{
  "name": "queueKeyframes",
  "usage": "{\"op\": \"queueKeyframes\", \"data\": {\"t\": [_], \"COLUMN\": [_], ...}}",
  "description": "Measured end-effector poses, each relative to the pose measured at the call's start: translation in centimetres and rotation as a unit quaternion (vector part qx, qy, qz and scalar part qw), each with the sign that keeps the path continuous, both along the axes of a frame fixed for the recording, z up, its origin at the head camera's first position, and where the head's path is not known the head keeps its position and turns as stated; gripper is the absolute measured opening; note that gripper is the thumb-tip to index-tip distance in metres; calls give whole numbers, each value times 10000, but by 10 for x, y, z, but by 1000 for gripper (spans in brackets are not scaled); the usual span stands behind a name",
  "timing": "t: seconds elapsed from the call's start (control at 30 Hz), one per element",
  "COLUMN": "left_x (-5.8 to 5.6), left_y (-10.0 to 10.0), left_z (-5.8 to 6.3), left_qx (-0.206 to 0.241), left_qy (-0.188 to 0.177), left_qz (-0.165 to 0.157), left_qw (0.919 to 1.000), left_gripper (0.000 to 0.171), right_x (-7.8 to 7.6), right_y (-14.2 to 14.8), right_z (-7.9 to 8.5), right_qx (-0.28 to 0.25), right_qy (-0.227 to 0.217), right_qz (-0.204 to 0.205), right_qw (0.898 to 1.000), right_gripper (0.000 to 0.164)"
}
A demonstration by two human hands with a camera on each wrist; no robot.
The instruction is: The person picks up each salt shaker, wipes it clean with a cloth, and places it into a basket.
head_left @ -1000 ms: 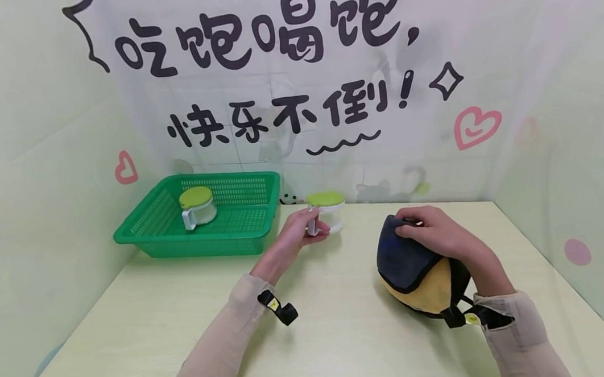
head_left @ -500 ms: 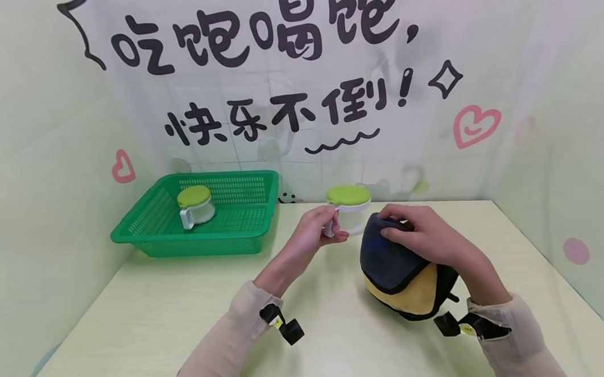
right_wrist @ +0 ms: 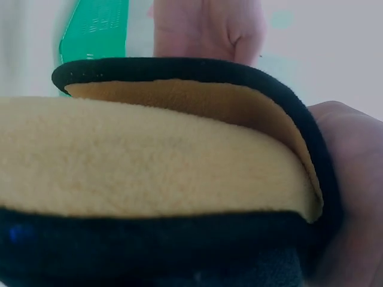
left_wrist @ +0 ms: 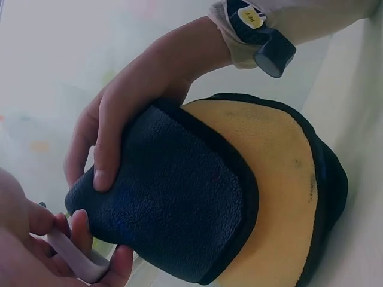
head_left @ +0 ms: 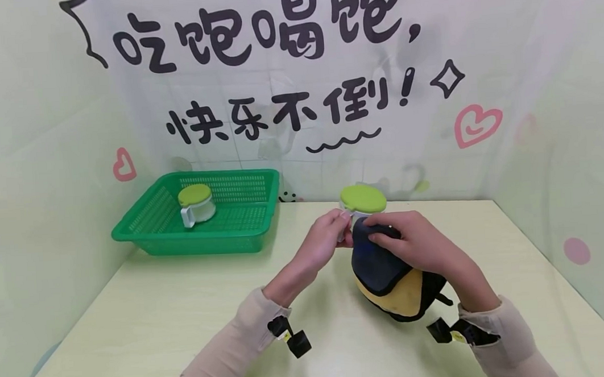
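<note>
By its white handle (left_wrist: 78, 258), my left hand (head_left: 327, 238) grips a clear jar with a lime-green lid (head_left: 362, 199). A folded thick cleaning cloth (head_left: 380, 267), navy on one face and tan on the other with dark edging, is in my right hand (head_left: 417, 239). That hand pinches its top fold from above, thumb on the navy side. In the head view the cloth overlaps the jar's front and hides most of its body. The left wrist view shows the left fingertips (left_wrist: 81, 224) right at the cloth's edge. Tan inner layers of the cloth (right_wrist: 149, 161) fill the right wrist view.
A green plastic basket (head_left: 207, 243) stands at the back left of the pale wooden table (head_left: 185, 308). Inside it sits a second lidded jar (head_left: 197, 205) of the same kind. A white printed curtain (head_left: 280, 172) hangs behind the table.
My left hand has moved the jar to the right and nearer. My right hand has brought the cloth left, so it now overlaps the jar's front. The basket and its jar stay put.
</note>
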State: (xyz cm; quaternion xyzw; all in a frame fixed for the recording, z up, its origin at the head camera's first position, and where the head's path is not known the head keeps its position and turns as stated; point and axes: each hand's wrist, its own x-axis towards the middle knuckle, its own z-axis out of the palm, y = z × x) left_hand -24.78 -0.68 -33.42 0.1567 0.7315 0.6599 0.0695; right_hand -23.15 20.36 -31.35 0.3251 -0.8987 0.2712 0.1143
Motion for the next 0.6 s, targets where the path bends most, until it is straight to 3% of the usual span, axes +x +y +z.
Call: {"op": "queueKeyframes", "data": {"t": [0.3,0.6], "left_x": [5,5], "left_y": [5,3], "left_z": [0,-2], "left_qx": [-97,-65], "left_qy": [318,183], "left_qz": [81,93], "left_qw": [9994,9998], "left_gripper": [30,32], "right_x": [-2,-5], "right_y": [-3,-1], "right_z": [-4,-7], "right_qx": [116,328], "right_qy": [58,-482], "right_qz": [-58,94], "right_qw": [9999,9983], "right_gripper": [22,22]}}
